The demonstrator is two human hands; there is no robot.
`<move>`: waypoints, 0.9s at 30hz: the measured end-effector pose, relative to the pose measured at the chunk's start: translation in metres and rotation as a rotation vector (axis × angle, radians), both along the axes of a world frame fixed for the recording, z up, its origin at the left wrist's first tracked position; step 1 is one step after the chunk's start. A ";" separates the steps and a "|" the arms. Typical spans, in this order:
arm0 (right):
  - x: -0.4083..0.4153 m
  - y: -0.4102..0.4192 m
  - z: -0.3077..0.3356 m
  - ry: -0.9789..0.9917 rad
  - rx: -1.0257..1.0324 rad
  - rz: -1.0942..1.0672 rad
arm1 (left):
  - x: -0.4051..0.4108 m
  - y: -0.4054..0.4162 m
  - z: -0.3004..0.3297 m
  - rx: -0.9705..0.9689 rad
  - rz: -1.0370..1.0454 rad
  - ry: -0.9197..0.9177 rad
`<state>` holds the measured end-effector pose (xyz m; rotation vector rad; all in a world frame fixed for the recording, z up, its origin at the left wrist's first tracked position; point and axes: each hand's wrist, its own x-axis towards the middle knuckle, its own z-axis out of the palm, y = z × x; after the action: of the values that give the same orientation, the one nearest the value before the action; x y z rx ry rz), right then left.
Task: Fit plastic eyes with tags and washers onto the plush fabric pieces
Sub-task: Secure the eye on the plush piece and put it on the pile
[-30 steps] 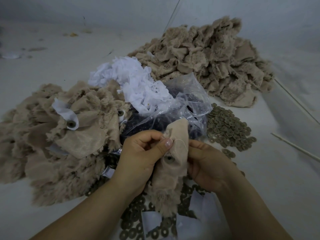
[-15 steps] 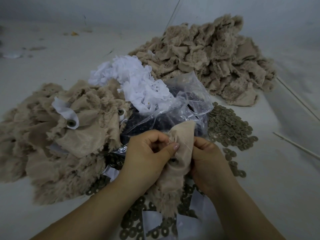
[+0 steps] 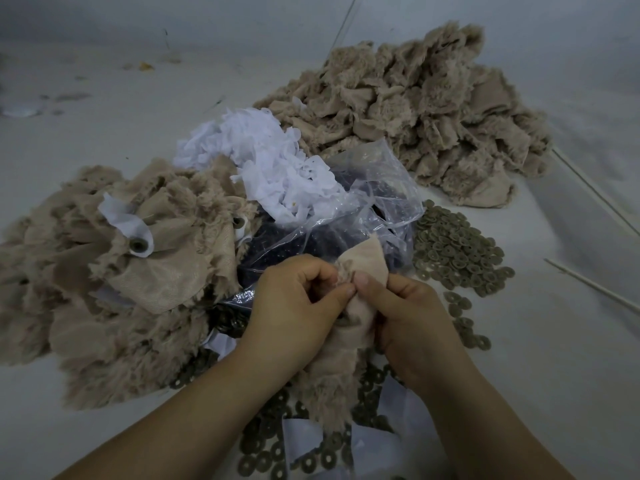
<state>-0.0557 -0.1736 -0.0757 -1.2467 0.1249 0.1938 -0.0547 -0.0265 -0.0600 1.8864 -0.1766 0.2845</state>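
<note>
Because the plush piece [image 3: 360, 271] is limp and nearly weightless, I judge it will fold and slide wherever it is not pinched, so I would hold it at the woven backing right beside the eye spot, not by the fur, which would slip between the fingertips. My left hand [image 3: 298, 306] and right hand [image 3: 412, 317] are both closed on it, thumbs meeting at its upper fold, fingers curled into the cloth (whether an eye or washer sits under the thumbs I cannot tell). The piece is beige, smooth-backed at the top flap above the grip and shaggy where it hangs below the hands.

Just beyond the grip lies the clear bag [image 3: 349, 216] of dark eyes, with the white tags [image 3: 277, 168] heaped behind it. To the right of the grip spreads the patch of washers [image 3: 453, 247]; more lie under my wrists. Left of the grip sits a pile of finished pieces [image 3: 114, 282], one showing a fitted eye on its tag. The unworked pile [image 3: 422, 109] lies well beyond.
</note>
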 end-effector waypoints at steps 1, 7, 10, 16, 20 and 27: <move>0.001 -0.001 -0.001 0.003 0.016 -0.002 | 0.000 0.001 0.000 -0.044 -0.017 0.031; 0.000 -0.001 -0.002 -0.008 0.009 -0.037 | -0.001 0.002 -0.001 -0.363 -0.083 0.211; -0.002 0.001 -0.002 -0.038 -0.060 -0.091 | 0.000 0.000 -0.002 -0.370 -0.079 0.207; -0.003 0.002 -0.001 -0.043 -0.064 -0.172 | -0.001 -0.003 -0.006 -0.343 -0.103 0.199; -0.003 0.005 0.001 -0.051 -0.058 -0.247 | -0.003 -0.003 -0.010 -0.420 -0.111 0.233; -0.006 0.006 0.004 0.019 0.049 -0.219 | -0.003 -0.003 -0.008 -0.447 -0.108 0.234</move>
<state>-0.0617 -0.1672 -0.0719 -1.1734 0.2706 0.0189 -0.0581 -0.0298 -0.0684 1.4461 -0.0489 0.0219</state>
